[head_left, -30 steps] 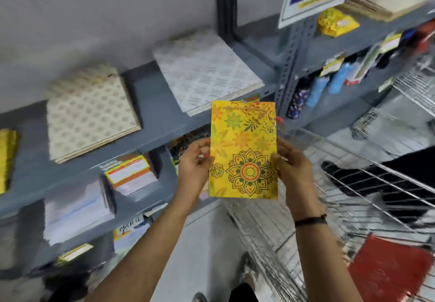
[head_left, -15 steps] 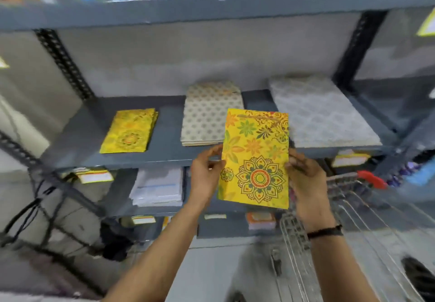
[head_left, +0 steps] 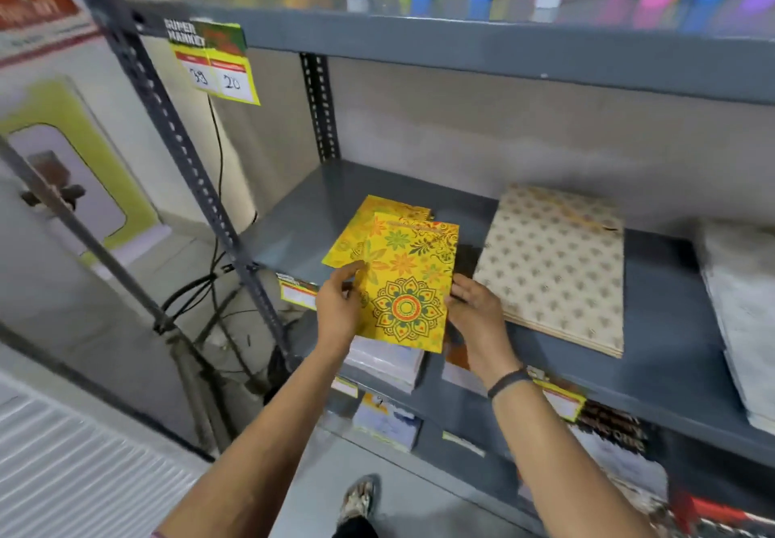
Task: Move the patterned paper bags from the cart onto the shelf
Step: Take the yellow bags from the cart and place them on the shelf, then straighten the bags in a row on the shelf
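I hold a flat yellow paper bag (head_left: 409,281) with a floral and mandala print by its two lower side edges. My left hand (head_left: 337,306) grips its left edge and my right hand (head_left: 476,315) its right edge. The bag hovers over the front of the grey shelf (head_left: 654,344), partly covering a matching pile of yellow bags (head_left: 356,229) that lies flat on the shelf's left part. The cart is out of view.
A stack of beige dotted bags (head_left: 557,264) lies right of the yellow pile, and a white patterned stack (head_left: 742,294) sits at the far right. A slotted steel upright (head_left: 176,147) stands left. Coloured bottles line the shelf above; paper goods fill the lower shelves.
The view has swung left from the cart to the shelf's left end. Both hands have carried the yellow bag leftward, so it now overlaps the yellow pile on the shelf.
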Demonstrator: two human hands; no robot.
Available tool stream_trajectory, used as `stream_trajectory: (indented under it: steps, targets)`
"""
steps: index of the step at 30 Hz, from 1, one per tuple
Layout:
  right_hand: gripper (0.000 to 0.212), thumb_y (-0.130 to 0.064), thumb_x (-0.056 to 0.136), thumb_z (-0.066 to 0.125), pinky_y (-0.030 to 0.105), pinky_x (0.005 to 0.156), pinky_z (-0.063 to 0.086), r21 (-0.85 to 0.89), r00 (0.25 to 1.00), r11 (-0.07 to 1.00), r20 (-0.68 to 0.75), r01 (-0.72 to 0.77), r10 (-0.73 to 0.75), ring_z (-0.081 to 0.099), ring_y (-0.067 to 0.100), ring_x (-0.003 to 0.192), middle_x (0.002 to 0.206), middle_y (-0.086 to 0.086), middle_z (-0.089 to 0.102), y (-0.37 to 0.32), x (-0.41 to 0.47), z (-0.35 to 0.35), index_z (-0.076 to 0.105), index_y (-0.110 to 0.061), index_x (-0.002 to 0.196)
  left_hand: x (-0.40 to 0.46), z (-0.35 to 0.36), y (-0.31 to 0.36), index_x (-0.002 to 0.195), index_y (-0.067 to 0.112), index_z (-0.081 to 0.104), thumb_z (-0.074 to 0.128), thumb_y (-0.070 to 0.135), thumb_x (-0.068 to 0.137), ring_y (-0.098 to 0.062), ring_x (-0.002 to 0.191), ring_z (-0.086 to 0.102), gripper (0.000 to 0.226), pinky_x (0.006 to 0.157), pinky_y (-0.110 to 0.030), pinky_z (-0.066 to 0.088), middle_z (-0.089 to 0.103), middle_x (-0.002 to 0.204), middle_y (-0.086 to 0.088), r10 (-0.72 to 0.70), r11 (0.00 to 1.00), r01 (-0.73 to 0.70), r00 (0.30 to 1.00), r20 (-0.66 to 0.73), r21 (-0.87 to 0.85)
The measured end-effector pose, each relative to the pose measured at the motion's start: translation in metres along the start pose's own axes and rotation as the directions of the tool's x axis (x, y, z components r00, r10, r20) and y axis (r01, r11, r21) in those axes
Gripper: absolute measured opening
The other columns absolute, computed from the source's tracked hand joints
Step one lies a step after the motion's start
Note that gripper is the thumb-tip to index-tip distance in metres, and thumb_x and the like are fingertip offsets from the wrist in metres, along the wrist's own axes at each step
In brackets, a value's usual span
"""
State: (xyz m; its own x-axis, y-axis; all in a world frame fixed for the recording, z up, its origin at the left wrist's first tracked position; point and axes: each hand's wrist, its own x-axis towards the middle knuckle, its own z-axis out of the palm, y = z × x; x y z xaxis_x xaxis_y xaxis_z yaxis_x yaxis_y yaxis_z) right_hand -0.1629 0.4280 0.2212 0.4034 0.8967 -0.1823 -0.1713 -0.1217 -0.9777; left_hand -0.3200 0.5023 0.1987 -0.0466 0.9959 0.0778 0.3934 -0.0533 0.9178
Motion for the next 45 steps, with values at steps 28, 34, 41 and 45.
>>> stream_trajectory:
  steps: [28,34,41,45]
  targets:
    - [0.055,-0.016,0.081,0.068,0.012,0.082,0.040,-0.618,0.963,0.772,-0.088,0.147,-0.254,0.053,-0.001,0.089,0.117,-0.002,0.063,0.054,0.073,0.095,0.050,-0.022,0.133,0.180,-0.040,-0.052,0.143,0.012,0.038,0.085,0.021,0.063,-0.030,0.137,0.035,0.093,0.111,-0.031,0.029,0.038,0.150,-0.014,0.098,0.795,-0.483,0.699,0.708,0.367]
    - [0.056,-0.025,0.081,0.067,0.024,0.074,0.041,-0.646,0.958,0.757,-0.144,0.098,-0.247,0.057,0.020,0.092,0.102,0.003,0.064,0.061,0.077,0.095,0.048,-0.024,0.133,0.182,-0.038,-0.052,0.140,0.013,0.043,0.086,0.018,0.062,-0.030,0.134,0.037,0.090,0.107,-0.028,0.031,0.043,0.147,-0.014,0.116,0.803,-0.480,0.709,0.696,0.354]
    - [0.062,-0.030,0.081,0.069,0.018,0.083,0.038,-0.630,0.938,0.774,-0.228,0.062,-0.261,0.051,0.008,0.094,0.118,0.008,0.061,0.050,0.069,0.072,0.046,-0.022,0.137,0.167,-0.028,-0.035,0.136,0.016,0.050,0.082,0.044,0.061,-0.036,0.127,0.042,0.086,0.106,-0.047,0.038,0.044,0.146,-0.014,0.318,0.687,-0.616,0.733,0.601,0.386]
    - [0.050,-0.020,0.082,0.070,0.029,0.094,0.044,-0.695,0.811,0.715,-0.373,0.078,-0.450,0.058,0.026,0.108,0.124,0.013,0.062,0.023,0.054,0.020,0.055,-0.010,0.129,0.137,0.006,-0.001,0.124,0.013,0.061,0.069,0.046,0.070,-0.034,0.118,0.052,0.064,0.100,-0.046,0.043,0.057,0.134,-0.013,0.547,0.645,-0.732,0.644,0.535,0.222]
